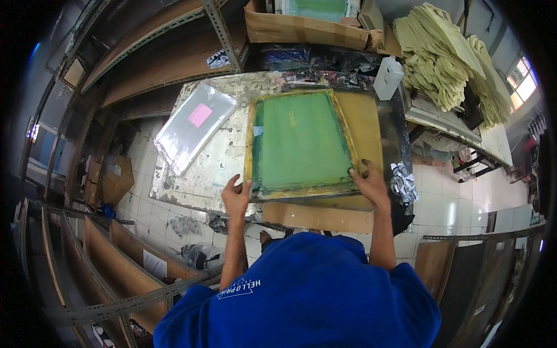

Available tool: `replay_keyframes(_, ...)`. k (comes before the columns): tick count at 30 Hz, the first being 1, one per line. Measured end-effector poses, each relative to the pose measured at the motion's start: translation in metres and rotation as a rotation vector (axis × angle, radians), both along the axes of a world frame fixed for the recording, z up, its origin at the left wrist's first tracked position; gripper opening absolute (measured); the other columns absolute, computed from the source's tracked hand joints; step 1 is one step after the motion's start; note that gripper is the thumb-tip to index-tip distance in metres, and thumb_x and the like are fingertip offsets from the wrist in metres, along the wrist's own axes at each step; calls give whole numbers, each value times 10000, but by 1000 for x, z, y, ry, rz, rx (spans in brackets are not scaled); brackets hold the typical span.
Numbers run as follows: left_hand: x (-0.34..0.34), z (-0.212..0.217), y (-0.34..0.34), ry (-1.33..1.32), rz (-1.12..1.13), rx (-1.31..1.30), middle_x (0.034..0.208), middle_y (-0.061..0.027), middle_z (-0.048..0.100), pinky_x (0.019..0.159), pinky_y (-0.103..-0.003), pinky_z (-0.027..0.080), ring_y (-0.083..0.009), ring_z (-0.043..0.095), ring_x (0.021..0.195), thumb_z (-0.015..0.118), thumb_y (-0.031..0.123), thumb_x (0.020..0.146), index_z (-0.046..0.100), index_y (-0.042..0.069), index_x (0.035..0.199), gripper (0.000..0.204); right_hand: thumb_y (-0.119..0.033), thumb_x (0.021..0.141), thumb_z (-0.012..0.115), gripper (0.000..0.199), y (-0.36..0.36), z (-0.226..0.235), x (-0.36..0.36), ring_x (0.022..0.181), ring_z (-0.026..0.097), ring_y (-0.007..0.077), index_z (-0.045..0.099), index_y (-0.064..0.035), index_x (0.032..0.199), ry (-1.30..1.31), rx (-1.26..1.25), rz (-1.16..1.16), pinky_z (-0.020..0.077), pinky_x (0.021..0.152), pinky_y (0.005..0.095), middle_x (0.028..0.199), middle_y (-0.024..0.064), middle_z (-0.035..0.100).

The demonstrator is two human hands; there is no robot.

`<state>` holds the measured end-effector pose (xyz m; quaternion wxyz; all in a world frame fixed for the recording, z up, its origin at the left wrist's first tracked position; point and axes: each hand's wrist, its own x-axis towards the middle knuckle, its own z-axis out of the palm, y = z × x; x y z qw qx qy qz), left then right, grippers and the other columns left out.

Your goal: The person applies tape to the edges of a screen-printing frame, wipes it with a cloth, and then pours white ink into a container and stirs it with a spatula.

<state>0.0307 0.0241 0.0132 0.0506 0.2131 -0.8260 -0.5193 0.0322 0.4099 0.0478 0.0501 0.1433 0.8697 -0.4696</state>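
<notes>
A screen-printing frame (301, 145) with green mesh and a worn yellow and dark border lies over a paint-stained table, in front of me. At its near left corner, my left hand (235, 196) grips the edge with the thumb against the border. My right hand (371, 184) holds the near right corner, its fingers bent around the side. A yellow-brown board (368, 122) shows from under the frame's right side. To the left of the frame lies a clear plastic packet (180, 136) with a pink paper square (200, 115) on it.
The work table (214, 168) has a crusted pale top. A white plastic bottle (388, 78) stands at its far right, near stacked pale-yellow cloths (438, 58). Crumpled printed material (404, 183) lies at the right edge. Metal shelving (162, 58) rises at the left, and a cardboard box (313, 32) sits behind.
</notes>
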Motion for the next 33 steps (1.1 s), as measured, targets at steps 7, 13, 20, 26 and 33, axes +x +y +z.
replay_keyframes(7,-9,158,-6,825,-316,293,1476,-258,452,1106,-470,383,-336,512,1316,415,750,907,305,-6,1532,987,-291,820,757,924,26,107,4,1154,593,283,252,42,1519,1000,-754,-41,496,911,385,1366,173,547)
replay_keyframes(13,-152,40,-17,394,-256,-124,1567,-192,342,1198,-393,233,-302,302,1463,771,289,840,212,60,1574,951,-180,764,824,651,6,12,-137,1040,640,261,540,45,1304,611,-310,-17,492,909,374,1164,160,673)
replay_keyframes(20,-199,19,18,520,-377,-8,1206,-79,603,950,-323,433,-175,546,1075,630,285,989,474,4,1369,498,-85,796,786,434,19,20,-200,905,670,198,611,32,1175,689,-365,-144,519,820,331,1043,131,714)
replay_keyframes(26,-174,31,31,401,-384,212,1159,-128,648,944,-334,436,-206,570,1057,619,356,990,549,-35,1264,482,-147,877,750,418,38,29,-208,938,659,193,607,18,1233,442,-525,-148,512,835,326,1082,121,701)
replay_keyframes(33,-169,6,39,170,-331,498,1260,-124,620,1017,-318,416,-188,561,1130,306,485,1077,484,-49,1406,651,-232,924,712,437,54,-19,-214,950,649,193,602,4,1275,382,-476,-224,493,867,333,1096,101,700)
